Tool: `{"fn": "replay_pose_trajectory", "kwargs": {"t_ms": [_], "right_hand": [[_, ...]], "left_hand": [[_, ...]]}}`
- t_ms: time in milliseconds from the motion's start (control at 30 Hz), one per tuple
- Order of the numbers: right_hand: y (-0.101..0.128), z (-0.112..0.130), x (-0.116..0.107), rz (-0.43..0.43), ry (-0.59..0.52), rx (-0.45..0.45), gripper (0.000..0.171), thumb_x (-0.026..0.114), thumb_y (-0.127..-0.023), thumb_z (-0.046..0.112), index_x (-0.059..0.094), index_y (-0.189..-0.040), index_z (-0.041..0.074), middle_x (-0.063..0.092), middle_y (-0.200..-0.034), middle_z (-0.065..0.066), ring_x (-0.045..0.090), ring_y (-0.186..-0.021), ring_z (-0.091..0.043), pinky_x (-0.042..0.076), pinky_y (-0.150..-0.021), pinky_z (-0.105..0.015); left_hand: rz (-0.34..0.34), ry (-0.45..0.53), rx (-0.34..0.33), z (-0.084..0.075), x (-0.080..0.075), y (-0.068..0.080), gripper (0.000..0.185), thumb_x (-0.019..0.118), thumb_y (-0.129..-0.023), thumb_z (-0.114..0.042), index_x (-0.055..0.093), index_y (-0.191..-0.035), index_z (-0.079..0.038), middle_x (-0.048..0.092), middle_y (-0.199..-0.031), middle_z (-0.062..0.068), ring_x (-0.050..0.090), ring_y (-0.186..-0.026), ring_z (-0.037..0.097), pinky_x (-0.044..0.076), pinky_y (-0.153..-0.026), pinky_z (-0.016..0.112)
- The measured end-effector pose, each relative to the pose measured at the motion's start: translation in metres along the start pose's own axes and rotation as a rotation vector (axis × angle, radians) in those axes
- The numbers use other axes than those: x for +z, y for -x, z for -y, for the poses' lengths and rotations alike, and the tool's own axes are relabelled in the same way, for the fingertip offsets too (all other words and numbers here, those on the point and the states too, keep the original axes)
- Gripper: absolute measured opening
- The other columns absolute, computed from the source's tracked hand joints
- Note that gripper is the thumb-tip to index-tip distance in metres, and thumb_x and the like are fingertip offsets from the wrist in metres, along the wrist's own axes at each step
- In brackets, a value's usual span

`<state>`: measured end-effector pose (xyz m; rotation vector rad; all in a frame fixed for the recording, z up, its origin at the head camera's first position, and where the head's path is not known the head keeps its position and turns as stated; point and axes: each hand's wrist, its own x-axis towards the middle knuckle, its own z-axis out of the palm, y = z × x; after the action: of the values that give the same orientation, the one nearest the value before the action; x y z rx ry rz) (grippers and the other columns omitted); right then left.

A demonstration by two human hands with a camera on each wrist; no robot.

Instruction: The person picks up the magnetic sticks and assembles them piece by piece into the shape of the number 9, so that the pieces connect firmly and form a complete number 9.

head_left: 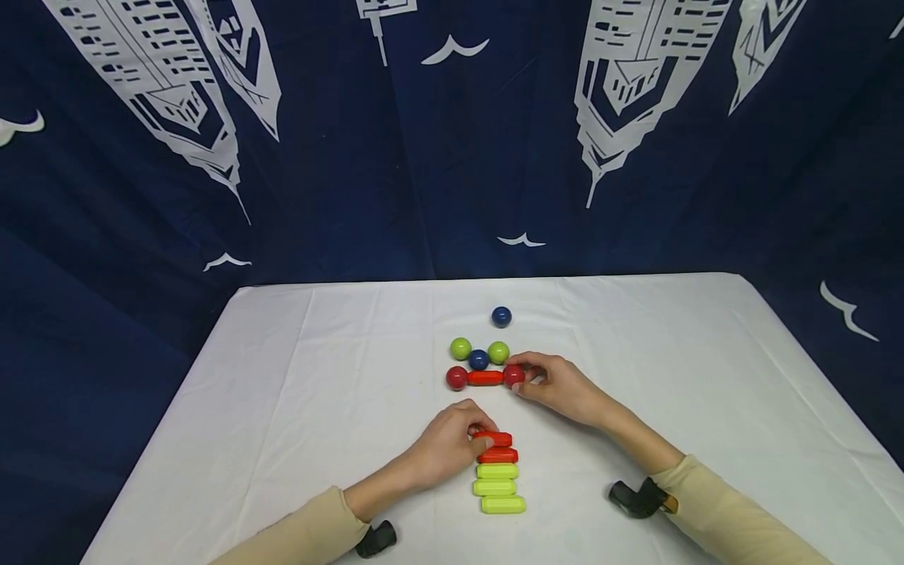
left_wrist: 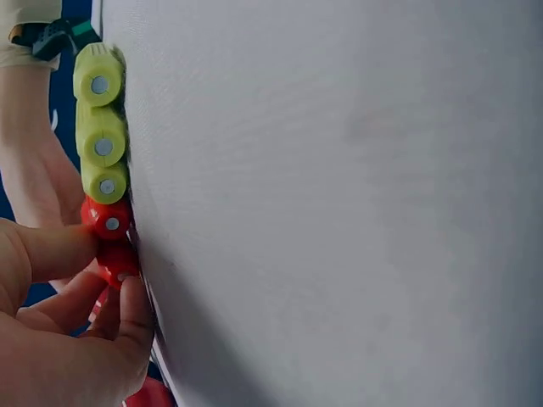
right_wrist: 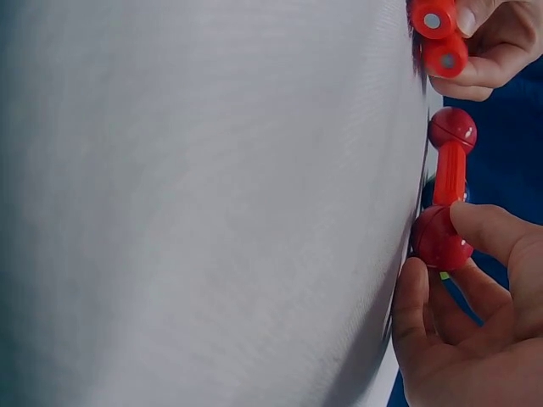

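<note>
A white table [head_left: 297,408] stands before a dark blue curtain [head_left: 353,157] printed with white towers. Taking the red dumbbell [head_left: 485,378], a red rod with a red ball at each end, as the landmark near the table's middle: just beyond it sit two green balls [head_left: 461,348] and a blue ball [head_left: 479,360], with another blue ball [head_left: 501,317] farther back. Nearer the person lies a stack of rods, two red rods [head_left: 498,447] above three yellow-green rods [head_left: 497,487].

The right hand [head_left: 558,384] curls thumb and fingers around the dumbbell's right ball [right_wrist: 441,240]. The left hand [head_left: 448,443] pinches the topmost red rod of the stack.

The step in hand seems to be extending the chain: the next move likely calls for lifting that rod toward the held ball while the right hand steadies the dumbbell.
</note>
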<state>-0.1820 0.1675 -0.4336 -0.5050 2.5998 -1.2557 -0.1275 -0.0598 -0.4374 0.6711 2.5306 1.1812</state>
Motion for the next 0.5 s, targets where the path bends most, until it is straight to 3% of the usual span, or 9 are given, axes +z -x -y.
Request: {"fn": "replay_pose_trajectory", "kwargs": {"t_ms": [133,233,367,500], "right_hand": [[0.0,-0.001,0.0,0.007,-0.001,0.008,0.038,0.071,-0.089,0.011,0.063,-0.127,0.009,0.062,-0.096,-0.002,0.056,-0.088,-0.02,0.05,-0.076,-0.033],[0.0,-0.001,0.0,0.005,0.0,0.011,0.039,0.072,-0.089,0.011,0.063,-0.127,0.009,0.062,-0.096,-0.001,0.056,-0.088,-0.02,0.05,-0.076,-0.034],[-0.001,-0.001,0.0,0.009,0.002,0.012,0.04,0.072,-0.089,0.011,0.063,-0.128,0.009,0.062,-0.097,-0.002,0.055,-0.089,-0.02,0.05,-0.076,-0.033],[-0.002,-0.001,0.0,0.015,-0.001,0.018,0.04,0.071,-0.089,0.011,0.063,-0.128,0.009,0.062,-0.097,-0.002,0.055,-0.089,-0.021,0.05,-0.075,-0.033]], "left_hand": [[-0.036,0.039,-0.047,0.003,-0.004,0.004,0.014,0.069,-0.09,-0.005,0.071,-0.103,-0.012,0.062,-0.09,-0.008,0.051,-0.083,0.011,0.043,-0.073,0.027],[-0.105,0.107,-0.078,0.007,-0.008,0.007,0.014,0.068,-0.091,-0.004,0.069,-0.103,-0.01,0.061,-0.084,-0.005,0.052,-0.076,0.012,0.044,-0.067,0.025],[-0.226,0.239,-0.119,0.012,-0.012,0.01,0.014,0.066,-0.091,-0.001,0.065,-0.104,-0.004,0.06,-0.082,0.0,0.055,-0.072,0.014,0.046,-0.064,0.022],[-0.276,0.396,-0.195,0.016,-0.016,0.01,0.02,0.062,-0.091,0.0,0.058,-0.11,0.003,0.062,-0.081,0.005,0.056,-0.067,0.016,0.046,-0.059,0.023]]}}
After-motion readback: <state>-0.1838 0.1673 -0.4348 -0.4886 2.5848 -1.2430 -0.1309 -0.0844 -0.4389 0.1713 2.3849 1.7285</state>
